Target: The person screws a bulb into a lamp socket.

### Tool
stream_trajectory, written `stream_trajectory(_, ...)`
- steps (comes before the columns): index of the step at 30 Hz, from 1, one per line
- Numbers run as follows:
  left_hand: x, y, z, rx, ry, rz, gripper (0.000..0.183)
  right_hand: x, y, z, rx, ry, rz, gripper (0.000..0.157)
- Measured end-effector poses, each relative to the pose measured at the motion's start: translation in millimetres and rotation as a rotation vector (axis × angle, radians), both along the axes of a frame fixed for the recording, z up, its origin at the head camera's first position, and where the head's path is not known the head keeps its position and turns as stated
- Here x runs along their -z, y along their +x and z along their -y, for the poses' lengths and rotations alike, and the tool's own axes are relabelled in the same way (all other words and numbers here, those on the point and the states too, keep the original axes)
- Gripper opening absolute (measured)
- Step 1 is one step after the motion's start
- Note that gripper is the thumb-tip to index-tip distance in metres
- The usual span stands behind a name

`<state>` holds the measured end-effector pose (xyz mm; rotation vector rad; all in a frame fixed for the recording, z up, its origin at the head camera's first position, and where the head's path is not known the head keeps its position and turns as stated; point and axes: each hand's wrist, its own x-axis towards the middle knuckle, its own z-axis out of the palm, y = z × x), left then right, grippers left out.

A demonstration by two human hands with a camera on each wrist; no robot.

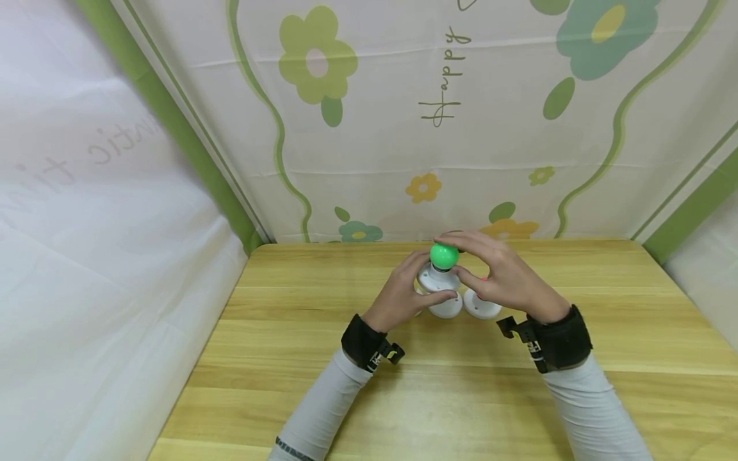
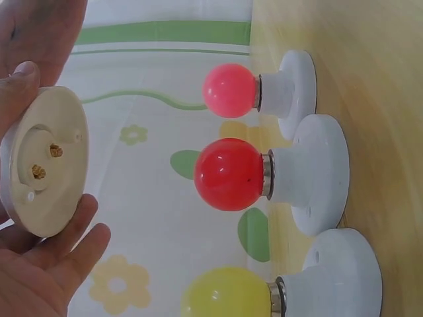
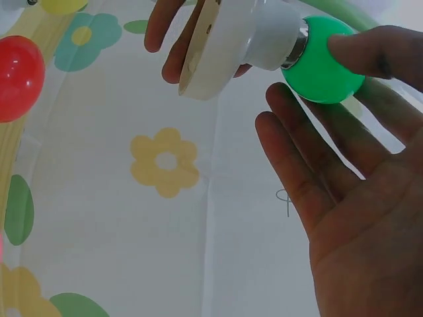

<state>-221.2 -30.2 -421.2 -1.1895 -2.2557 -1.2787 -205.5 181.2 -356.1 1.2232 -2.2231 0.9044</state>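
Observation:
My left hand [image 1: 401,291] grips a round white lamp holder [image 1: 431,278] by its rim, raised above the table. In the left wrist view its underside [image 2: 63,195] faces the camera, with two brass screws showing. A green light bulb [image 1: 444,255] sits in the holder's socket, with a strip of its metal cap visible in the right wrist view. My right hand [image 1: 500,274] pinches this bulb between thumb and fingers. Just beyond the raised holder, a red bulb [image 2: 229,174], a pink bulb [image 2: 229,90] and a yellow bulb [image 2: 228,294] stand in white holders on the table.
The wooden table [image 1: 346,397] meets a white flowered curtain [image 1: 369,147] at its far edge. Another white cloth [image 1: 115,269] hangs along the left side. The standing holders are close together right under both hands.

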Motion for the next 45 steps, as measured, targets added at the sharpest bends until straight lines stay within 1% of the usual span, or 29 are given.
stream_trajectory(6, 0.4, 0.6, -1.5, -0.013, 0.011, -0.007, 0.073, 0.0, 0.1, -0.8, 0.019, 0.011, 0.004, 0.058)
stream_trajectory(13, -0.3, 1.5, -3.8, -0.012, 0.033, -0.025, 0.072, -0.4, -1.3, 2.0, 0.076, 0.017, -0.021, 0.056)
stream_trajectory(17, 1.6, -0.4, -2.9, -0.011, 0.027, -0.028, 0.07, -0.1, -2.3, 2.7, 0.1, 0.02, -0.019, 0.055)
stream_trajectory(19, 2.1, -0.8, -2.0, -0.01, 0.021, -0.024, 0.069, 0.2, -2.1, 1.9, 0.108, 0.027, -0.008, 0.058)
stream_trajectory(22, 2.2, -1.1, -1.1, -0.009, 0.014, -0.024, 0.069, 0.0, -1.5, 0.4, 0.094, 0.028, 0.014, 0.064)
stream_trajectory(25, 2.7, -1.8, -1.0, -0.007, 0.011, -0.029, 0.07, -0.5, -1.4, -1.0, 0.051, 0.014, 0.024, 0.067)
stream_trajectory(28, 2.9, -2.4, -1.4, -0.007, 0.007, -0.029, 0.071, -1.1, -1.5, -1.0, 0.001, 0.004, 0.026, 0.063)
stream_trajectory(31, 2.4, -1.8, -1.8, -0.01, 0.004, -0.027, 0.073, -0.9, -1.3, -0.6, -0.018, 0.009, 0.023, 0.059)
stream_trajectory(35, 2.2, -0.6, -2.4, -0.003, 0.02, -0.023, 0.075, -0.2, -0.7, 0.0, -0.008, 0.003, 0.001, 0.056)
stream_trajectory(39, 2.4, 0.0, -3.2, 0.007, 0.035, -0.019, 0.074, -0.1, -0.4, 0.9, 0.027, -0.008, -0.031, 0.057)
stream_trajectory(45, 2.9, 0.3, -2.6, -0.001, 0.009, -0.025, 0.071, -0.8, -0.4, 1.8, 0.065, 0.004, -0.026, 0.057)
